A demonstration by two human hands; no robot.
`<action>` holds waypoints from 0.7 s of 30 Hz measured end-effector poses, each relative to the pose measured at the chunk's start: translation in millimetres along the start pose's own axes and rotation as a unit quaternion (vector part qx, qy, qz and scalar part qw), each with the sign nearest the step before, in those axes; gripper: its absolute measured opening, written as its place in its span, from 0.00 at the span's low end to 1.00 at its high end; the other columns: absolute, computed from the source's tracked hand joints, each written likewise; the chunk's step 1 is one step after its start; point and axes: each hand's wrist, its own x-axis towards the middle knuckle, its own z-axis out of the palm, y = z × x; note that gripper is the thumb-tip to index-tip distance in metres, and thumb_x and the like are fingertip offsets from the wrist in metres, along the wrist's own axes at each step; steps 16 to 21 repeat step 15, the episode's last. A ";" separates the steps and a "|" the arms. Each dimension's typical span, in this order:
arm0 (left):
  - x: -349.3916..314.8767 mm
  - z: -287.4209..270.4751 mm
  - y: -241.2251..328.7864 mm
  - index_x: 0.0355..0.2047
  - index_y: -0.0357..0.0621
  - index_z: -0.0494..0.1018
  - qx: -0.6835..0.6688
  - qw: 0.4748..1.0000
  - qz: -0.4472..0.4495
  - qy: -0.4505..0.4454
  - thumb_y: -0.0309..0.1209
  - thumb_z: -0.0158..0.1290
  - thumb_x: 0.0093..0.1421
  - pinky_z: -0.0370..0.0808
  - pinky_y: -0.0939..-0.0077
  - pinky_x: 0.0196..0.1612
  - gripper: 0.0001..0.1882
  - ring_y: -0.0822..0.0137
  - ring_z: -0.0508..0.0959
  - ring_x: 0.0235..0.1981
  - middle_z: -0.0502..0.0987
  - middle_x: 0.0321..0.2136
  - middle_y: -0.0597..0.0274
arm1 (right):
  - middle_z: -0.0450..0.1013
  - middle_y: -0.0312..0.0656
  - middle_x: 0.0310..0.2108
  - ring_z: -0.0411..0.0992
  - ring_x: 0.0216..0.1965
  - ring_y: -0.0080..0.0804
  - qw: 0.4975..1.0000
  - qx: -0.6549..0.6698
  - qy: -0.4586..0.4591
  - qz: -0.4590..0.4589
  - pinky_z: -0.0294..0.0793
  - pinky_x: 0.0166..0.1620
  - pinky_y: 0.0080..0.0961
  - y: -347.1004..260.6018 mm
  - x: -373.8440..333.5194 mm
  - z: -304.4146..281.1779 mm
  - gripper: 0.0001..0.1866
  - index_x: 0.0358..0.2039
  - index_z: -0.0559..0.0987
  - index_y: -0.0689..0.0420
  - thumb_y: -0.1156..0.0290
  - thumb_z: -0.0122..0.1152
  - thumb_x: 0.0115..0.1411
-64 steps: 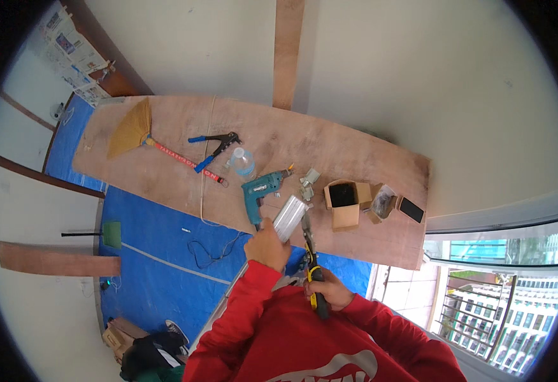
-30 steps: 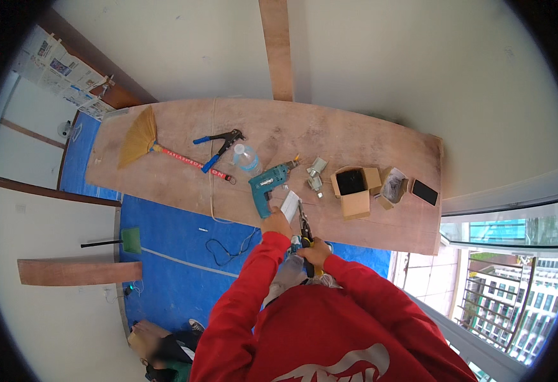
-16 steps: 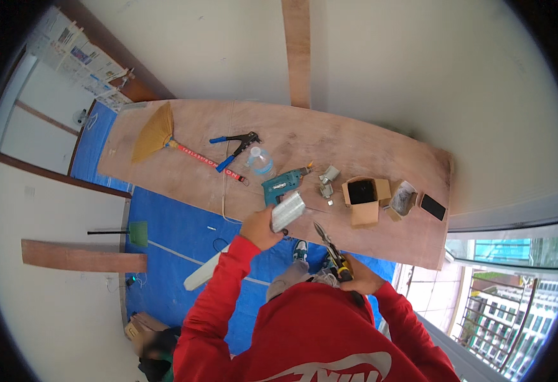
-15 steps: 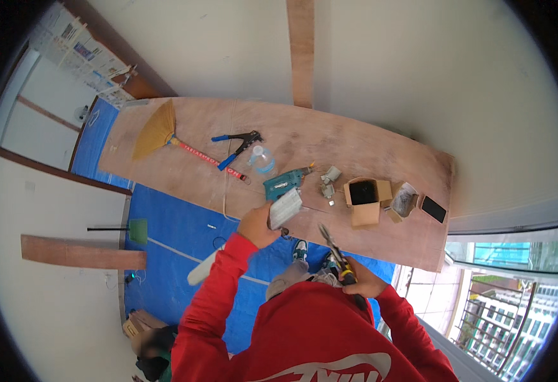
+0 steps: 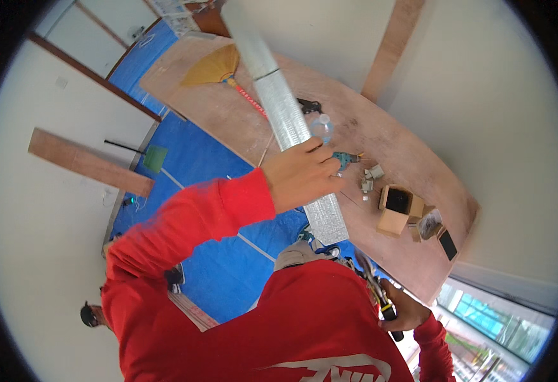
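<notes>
A long silver metal channel [image 5: 282, 108] slants from the far middle down toward my waist. My left hand [image 5: 301, 172] is wrapped over its lower part, fingers closed on it; a dark line crosses it higher up. Low on the right, my right hand [image 5: 406, 307] grips tin snips [image 5: 373, 280] by their black and yellow handles, jaws pointing up and away from me. The snips' jaws are apart from the channel. Behind the channel and left hand, a teal power drill [image 5: 343, 160] is partly hidden.
On the wooden panel [image 5: 413, 149] lie a straw broom [image 5: 212, 67], a partly hidden black hand tool [image 5: 309, 106], a clear bottle [image 5: 322, 126], grey pieces [image 5: 371, 175], an open cardboard box [image 5: 392, 223] and a phone [image 5: 447, 245]. Blue sheeting [image 5: 209, 153] covers the floor. A person's head [image 5: 94, 315] shows at lower left.
The channel, seen mostly end-on before, now stretches lengthwise across the view in my left hand. My right hand, still with the snips, sits lower and farther right. The whole view has turned.
</notes>
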 end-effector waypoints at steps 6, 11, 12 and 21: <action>-3.0 -22.5 15.3 0.34 0.56 0.77 0.012 1.000 0.007 -0.022 0.32 0.54 0.59 0.69 0.68 0.55 0.04 0.66 0.76 0.45 0.76 0.35 0.68 | 0.69 0.40 0.42 0.68 0.42 0.32 0.994 0.062 -0.087 0.009 0.71 0.50 0.29 -33.5 12.3 -9.9 0.47 0.63 0.63 0.64 0.63 0.72 0.42; -4.8 -22.2 31.0 0.35 0.56 0.77 0.030 1.000 -0.003 0.002 0.32 0.54 0.58 0.68 0.68 0.56 0.04 0.66 0.76 0.47 0.77 0.36 0.68 | 0.70 0.46 0.41 0.72 0.43 0.39 0.984 0.051 -0.163 -0.046 0.75 0.48 0.35 -23.4 26.8 -12.1 0.57 0.72 0.51 0.65 0.63 0.72 0.46; -6.0 -21.8 31.4 0.35 0.56 0.77 0.027 1.000 -0.006 0.010 0.32 0.54 0.58 0.68 0.68 0.56 0.05 0.66 0.76 0.47 0.77 0.36 0.68 | 0.70 0.46 0.41 0.72 0.43 0.39 0.982 0.049 -0.177 -0.037 0.75 0.48 0.35 -23.3 28.3 -14.5 0.57 0.72 0.51 0.64 0.63 0.72 0.46; -7.6 -18.0 33.1 0.36 0.56 0.77 0.017 1.000 -0.008 0.023 0.32 0.54 0.58 0.68 0.67 0.56 0.05 0.66 0.76 0.48 0.77 0.36 0.68 | 0.67 0.41 0.44 0.67 0.44 0.32 0.979 0.064 -0.193 -0.005 0.70 0.51 0.30 -27.9 27.5 -18.7 0.51 0.68 0.56 0.62 0.65 0.70 0.44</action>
